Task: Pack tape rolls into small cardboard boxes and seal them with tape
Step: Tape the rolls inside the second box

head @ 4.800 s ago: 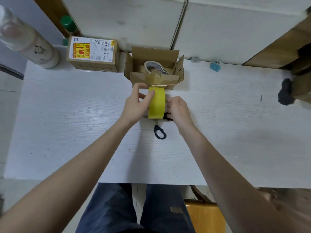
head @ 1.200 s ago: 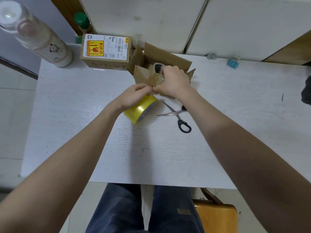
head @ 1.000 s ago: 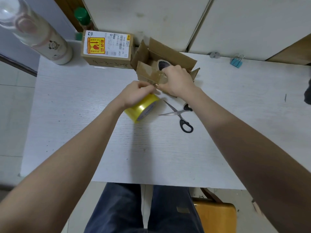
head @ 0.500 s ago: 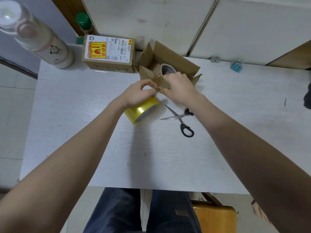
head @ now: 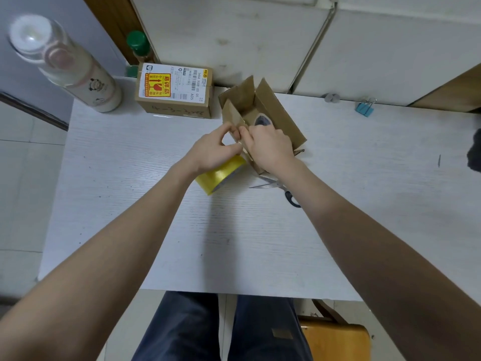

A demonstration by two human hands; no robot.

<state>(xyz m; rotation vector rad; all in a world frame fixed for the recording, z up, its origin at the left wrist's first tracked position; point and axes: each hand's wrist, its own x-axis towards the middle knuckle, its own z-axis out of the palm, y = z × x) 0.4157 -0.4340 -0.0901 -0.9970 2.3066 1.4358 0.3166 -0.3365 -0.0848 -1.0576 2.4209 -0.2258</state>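
A small open cardboard box stands on the white table, turned at an angle with its flaps up. A tape roll shows inside it. My right hand grips the box's near flap. My left hand pinches at that same flap edge beside the right hand's fingers; what it pinches is too small to tell. Under my left wrist lies a yellow tape roll on its side.
Scissors lie just right of the yellow roll, partly under my right forearm. A sealed labelled box stands at the back, a tall bottle at the back left, a blue binder clip at the back right.
The open box has turned further, its long side now pointing away and to the left. Both hands stay together at its near flap. The yellow roll and scissors lie where they were.
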